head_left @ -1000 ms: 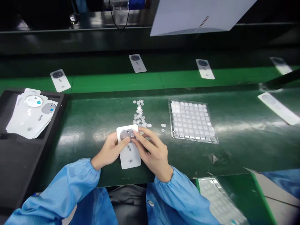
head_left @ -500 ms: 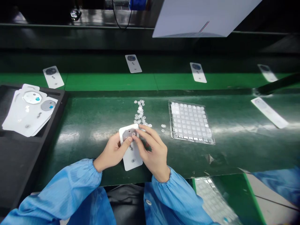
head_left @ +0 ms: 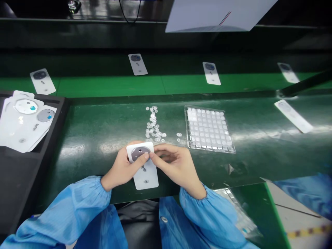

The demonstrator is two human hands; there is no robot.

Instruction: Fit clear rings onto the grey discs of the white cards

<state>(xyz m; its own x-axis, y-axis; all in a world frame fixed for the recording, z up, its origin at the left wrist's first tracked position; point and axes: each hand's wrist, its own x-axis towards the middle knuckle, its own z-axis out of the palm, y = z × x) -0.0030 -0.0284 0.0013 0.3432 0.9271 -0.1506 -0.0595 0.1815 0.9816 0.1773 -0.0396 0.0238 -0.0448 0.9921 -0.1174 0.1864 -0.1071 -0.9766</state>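
Observation:
My left hand [head_left: 124, 166] holds a white phone back panel [head_left: 147, 176] upright just above the bench's front edge, its thumb lying across the dark grey camera patch [head_left: 137, 152] near the top. At the panel's right edge, beside that patch, the thumb and forefinger of my right hand [head_left: 178, 164] are closed. Whether a small piece is between these fingertips is hidden. Just beyond the panel, small clear round discs [head_left: 153, 124] lie scattered on the green bench.
A clear tray of white round pieces [head_left: 209, 129] sits right of the discs. Similar panels [head_left: 138, 65] lie on the green belt behind. A black tray [head_left: 55, 121] at left holds stacked panels [head_left: 26, 128]. Another panel [head_left: 293, 116] lies at right, near a dark bar [head_left: 306, 84].
My right hand has drawn slightly right, its fingertips leaving the camera patch's face for the panel's edge. The panels on the belt have shifted left. My view has tilted a little.

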